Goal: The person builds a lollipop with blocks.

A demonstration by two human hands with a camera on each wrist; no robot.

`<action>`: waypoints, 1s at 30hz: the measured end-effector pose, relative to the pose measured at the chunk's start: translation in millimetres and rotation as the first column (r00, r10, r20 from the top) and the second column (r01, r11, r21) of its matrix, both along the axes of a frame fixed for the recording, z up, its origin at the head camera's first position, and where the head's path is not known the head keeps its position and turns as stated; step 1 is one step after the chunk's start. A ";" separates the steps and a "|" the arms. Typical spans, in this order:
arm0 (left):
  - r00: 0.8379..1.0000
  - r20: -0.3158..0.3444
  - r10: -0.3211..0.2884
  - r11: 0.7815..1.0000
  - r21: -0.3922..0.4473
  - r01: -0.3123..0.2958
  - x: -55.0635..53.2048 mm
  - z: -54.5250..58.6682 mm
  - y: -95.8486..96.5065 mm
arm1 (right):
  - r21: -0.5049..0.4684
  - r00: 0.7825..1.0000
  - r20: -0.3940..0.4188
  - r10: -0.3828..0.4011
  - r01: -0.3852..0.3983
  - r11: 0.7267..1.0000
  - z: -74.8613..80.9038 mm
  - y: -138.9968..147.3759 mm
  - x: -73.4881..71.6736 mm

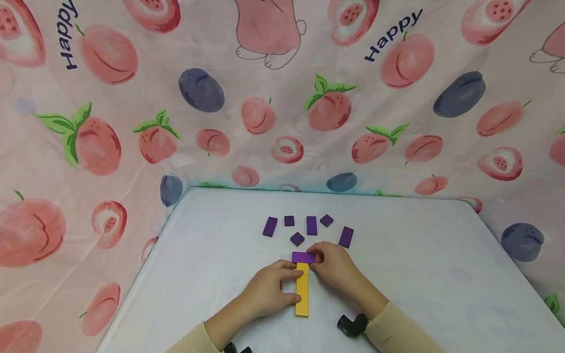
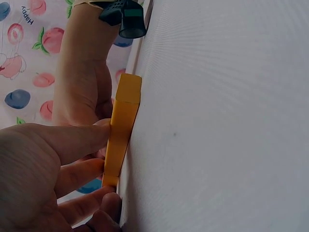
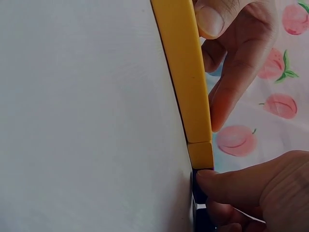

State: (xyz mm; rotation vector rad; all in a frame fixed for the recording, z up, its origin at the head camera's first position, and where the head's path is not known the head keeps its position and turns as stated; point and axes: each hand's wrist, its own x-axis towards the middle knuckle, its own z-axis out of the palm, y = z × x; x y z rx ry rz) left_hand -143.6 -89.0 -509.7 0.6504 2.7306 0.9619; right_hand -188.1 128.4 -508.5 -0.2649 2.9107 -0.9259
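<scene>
1. Nearest the head camera, two cream sleeves entered from the lower edge; a black wrist-worn device (image 1: 351, 324) sat on the right forearm.
2. The left hand (image 1: 268, 294) lay palm-down on the white tabletop (image 1: 441, 274), fingers curled toward the long yellow block (image 1: 302, 294). The left wrist view showed the thumb and fingertips (image 2: 99, 133) pressed against the block's side; the hand steadied it from the left, narrowly closed round it.
3. The right hand (image 1: 334, 267) reached in from the right, wrist angled inward, fingers bent. It pinched the right end of the purple block (image 1: 303, 257). The right wrist view showed a fingertip (image 3: 212, 179) on the dark block's edge.
4. The long yellow block lay flat on the tabletop, its long axis running away from the person, near end toward the sleeves. A short yellow block (image 1: 302, 268) sat in line at its far end, touching it; the seam showed in the right wrist view (image 3: 200, 141).
5. The purple block lay crosswise at the far end of the yellow line, long axis left to right, touching the short yellow block and forming a T.
6. Beyond the hands, six loose purple blocks (image 1: 297, 239) lay in a loose arc, apart from one another, some long, some square.
7. A fruit-print cloth (image 1: 110, 147) hung behind and beside the tabletop.
</scene>
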 end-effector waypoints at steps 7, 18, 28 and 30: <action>1.000 -0.014 -0.005 1.000 -0.004 0.005 -1.5 -3.3 -0.1 | -0.001 1.000 -0.001 0.005 -0.005 1.000 2.0 0.9 1.3; 1.000 -0.028 -0.011 1.000 0.004 0.011 -0.8 -1.4 -0.2 | -0.015 1.000 0.006 0.016 -0.016 1.000 -1.2 2.4 0.4; 0.998 -0.059 -0.027 0.999 -0.026 0.026 2.1 -0.1 1.1 | -0.017 1.000 -0.001 0.028 -0.028 0.999 -3.2 2.8 -0.9; 0.998 -0.063 -0.029 0.999 -0.033 0.027 2.4 -0.1 1.5 | -0.016 1.000 -0.001 0.030 -0.030 0.999 -3.0 3.0 -0.9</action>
